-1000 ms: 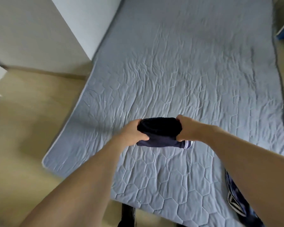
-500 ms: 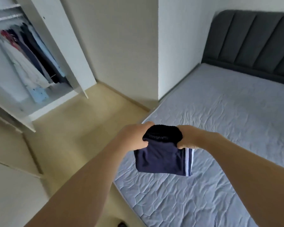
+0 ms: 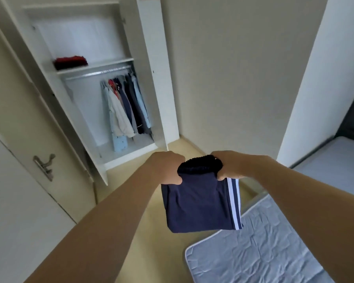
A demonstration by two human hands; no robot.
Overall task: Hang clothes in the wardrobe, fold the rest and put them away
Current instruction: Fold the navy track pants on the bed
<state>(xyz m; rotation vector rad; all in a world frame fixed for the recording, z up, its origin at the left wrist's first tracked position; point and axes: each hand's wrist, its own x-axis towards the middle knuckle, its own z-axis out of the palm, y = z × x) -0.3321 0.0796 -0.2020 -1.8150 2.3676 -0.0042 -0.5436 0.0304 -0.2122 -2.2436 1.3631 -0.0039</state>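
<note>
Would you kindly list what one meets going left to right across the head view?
Door handle → red folded clothes → hanging clothes → left hand → navy shorts → right hand → bed.

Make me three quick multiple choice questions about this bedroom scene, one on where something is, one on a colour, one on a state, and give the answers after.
1. Where is the red folded pile?
A. on the wardrobe shelf
B. on the bed
C. on the floor

2. What colour are the stripes on the navy shorts?
A. yellow
B. white
C. red

3. How is the wardrobe door?
A. shut
B. missing
C. open

Answers: 1 A, it lies above the rail. 2 B, white bands run down the right edge. 3 C, the hanging clothes show inside.
</note>
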